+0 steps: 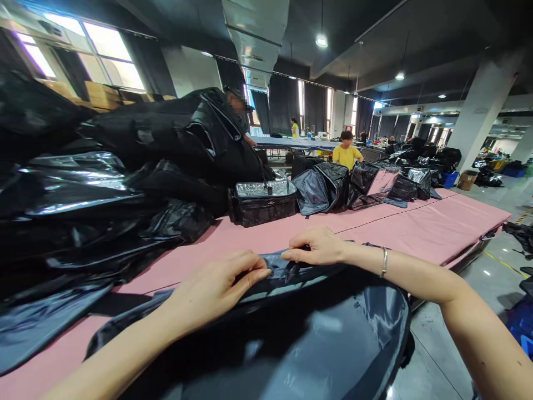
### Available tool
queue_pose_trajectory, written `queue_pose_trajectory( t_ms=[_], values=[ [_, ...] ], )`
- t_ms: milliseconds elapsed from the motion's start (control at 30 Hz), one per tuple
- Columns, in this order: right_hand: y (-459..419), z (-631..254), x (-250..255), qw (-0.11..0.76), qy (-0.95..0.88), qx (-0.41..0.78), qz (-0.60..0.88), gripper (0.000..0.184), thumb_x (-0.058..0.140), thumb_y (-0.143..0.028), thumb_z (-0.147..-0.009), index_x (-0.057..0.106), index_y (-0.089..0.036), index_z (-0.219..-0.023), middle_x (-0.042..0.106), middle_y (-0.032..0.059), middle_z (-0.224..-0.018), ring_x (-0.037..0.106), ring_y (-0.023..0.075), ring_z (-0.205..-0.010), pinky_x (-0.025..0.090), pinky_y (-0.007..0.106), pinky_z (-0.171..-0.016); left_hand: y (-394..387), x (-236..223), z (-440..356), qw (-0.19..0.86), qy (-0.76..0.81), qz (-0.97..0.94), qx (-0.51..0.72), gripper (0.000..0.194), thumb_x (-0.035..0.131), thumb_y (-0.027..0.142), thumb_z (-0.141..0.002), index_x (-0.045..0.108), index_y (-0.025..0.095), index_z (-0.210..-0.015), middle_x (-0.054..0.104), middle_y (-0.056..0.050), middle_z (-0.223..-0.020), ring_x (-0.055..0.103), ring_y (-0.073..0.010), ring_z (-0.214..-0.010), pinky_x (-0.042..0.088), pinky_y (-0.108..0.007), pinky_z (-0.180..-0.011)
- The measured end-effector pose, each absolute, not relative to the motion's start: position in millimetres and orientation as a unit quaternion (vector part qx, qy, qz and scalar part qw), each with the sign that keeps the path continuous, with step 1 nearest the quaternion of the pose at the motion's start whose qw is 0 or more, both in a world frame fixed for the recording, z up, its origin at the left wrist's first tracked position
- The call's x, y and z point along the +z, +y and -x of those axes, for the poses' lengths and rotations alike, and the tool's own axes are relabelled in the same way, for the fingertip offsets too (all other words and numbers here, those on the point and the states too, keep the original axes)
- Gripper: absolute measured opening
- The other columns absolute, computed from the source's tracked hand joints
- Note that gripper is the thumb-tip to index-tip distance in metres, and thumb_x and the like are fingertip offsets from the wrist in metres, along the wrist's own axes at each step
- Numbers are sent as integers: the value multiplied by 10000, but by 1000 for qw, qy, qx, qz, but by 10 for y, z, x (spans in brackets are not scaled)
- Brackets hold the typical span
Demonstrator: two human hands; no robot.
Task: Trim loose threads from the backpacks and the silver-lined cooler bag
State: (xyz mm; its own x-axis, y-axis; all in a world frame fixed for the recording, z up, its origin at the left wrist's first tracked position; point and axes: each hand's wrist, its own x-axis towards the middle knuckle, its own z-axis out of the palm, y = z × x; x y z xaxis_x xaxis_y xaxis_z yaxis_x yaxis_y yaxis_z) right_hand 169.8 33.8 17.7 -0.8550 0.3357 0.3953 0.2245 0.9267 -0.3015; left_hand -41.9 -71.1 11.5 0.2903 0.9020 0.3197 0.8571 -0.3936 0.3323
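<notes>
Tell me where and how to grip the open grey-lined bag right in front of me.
I'd pinch the bag by its far rim, from above, left hand and right hand apart along it: that rim is a narrow fabric edge, likely easier to grip than the broad grey lining.

Shows smooth, softly glossy cloth in the grey lining (325, 355) of the open black bag (345, 322); matt cloth in the pink table cover (400, 225); crinkled, mirror-bright, foil-like sheeting in the silver lining (254, 190) of the boxy black bag (268, 212); polished metal in the slim silver bangle (385, 261); smooth gloss on the pale grey floor (449, 333).
</notes>
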Motion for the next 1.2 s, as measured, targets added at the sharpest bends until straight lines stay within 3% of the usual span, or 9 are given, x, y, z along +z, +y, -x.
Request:
queue_pose_trajectory(
  t_ms=[133, 233, 300, 433, 533, 600, 733, 933, 1200],
  values=[
    [183, -1723, 162, 284, -906, 263, 170, 570, 439, -543, -911, 384, -182, -474, 334, -58, -455, 342, 85, -468, 251, 227, -494, -686, 140, 372, 32, 560, -800, 214, 457, 364, 601, -829, 618, 238, -717, 680, -35, -752, 611, -215, -710, 448, -291, -661],
    [34, -1845, 367, 409, -801, 416, 130, 601, 343, -616, -908, 280, -223, -457, 263, -57, -429, 271, 91, -423, 277, 242, -459, -630, 219, 363, 8, 588, -780, 214, 455, 328, 571, -836, 604, 230, -714, 682, -34, -753, 615, -225, -744, 449, -298, -687],
    [-10, -1939, 529, 476, -757, 435, 106, 585, 376, -641, -881, 282, -230, -475, 273, -56, -453, 267, 92, -426, 289, 250, -464, -593, 266, 376, -6, 609, -764, 215, 455, 316, 565, -843, 592, 227, -718, 676, -25, -746, 608, -227, -750, 443, -297, -679],
    [93, -2061, 584, 456, -798, 347, 187, 479, 420, -593, -880, 443, -202, -604, 421, -38, -576, 409, 109, -525, 346, 247, -541, -573, 259, 415, -17, 602, -769, 213, 460, 320, 561, -864, 593, 217, -731, 669, -28, -784, 603, -228, -754, 440, -312, -692],
    [220, -2096, 405, 398, -863, 221, 220, 203, 578, -372, -856, 539, -180, -805, 555, -11, -762, 521, 140, -704, 400, 263, -673, -614, 199, 406, -71, 557, -790, 247, 453, 355, 557, -876, 625, 201, -798, 672, -52, -843, 603, -235, -811, 451, -327, -751],
    [280, -2113, 303, 386, -884, 148, 218, 118, 633, -229, -822, 556, -171, -889, 589, 10, -841, 550, 153, -769, 417, 272, -732, -652, 166, 358, -129, 520, -802, 264, 421, 360, 499, -898, 645, 189, -889, 674, -74, -900, 606, -233, -845, 458, -330, -783],
    [346, -2156, 272, 404, -887, 56, 218, 101, 662, -124, -806, 578, -175, -831, 608, 7, -796, 574, 157, -760, 425, 262, -729, -681, 110, 176, -198, 445, -829, 276, 380, 328, 359, -941, 662, 180, -936, 678, -73, -885, 636, -179, -743, 483, -277, -673],
    [377, -2215, 307, 359, -919, -6, 163, 117, 681, -113, -806, 587, -180, -793, 636, 15, -793, 587, 167, -762, 433, 257, -710, -614, 26, -37, -285, 401, -813, 312, 329, 406, 377, -946, 692, 217, -955, 672, -19, -793, 598, -116, -556, 417, -221, -485],
    [402, -2276, 322, 357, -921, -25, 157, 131, 706, -144, -805, 585, -179, -841, 617, 11, -783, 574, 164, -732, 436, 259, -693, -611, 4, -30, -335, 317, -816, 349, 225, 464, 241, -930, 686, 218, -900, 665, -15, -738, 592, -116, -567, 425, -215, -504]
  ],
)
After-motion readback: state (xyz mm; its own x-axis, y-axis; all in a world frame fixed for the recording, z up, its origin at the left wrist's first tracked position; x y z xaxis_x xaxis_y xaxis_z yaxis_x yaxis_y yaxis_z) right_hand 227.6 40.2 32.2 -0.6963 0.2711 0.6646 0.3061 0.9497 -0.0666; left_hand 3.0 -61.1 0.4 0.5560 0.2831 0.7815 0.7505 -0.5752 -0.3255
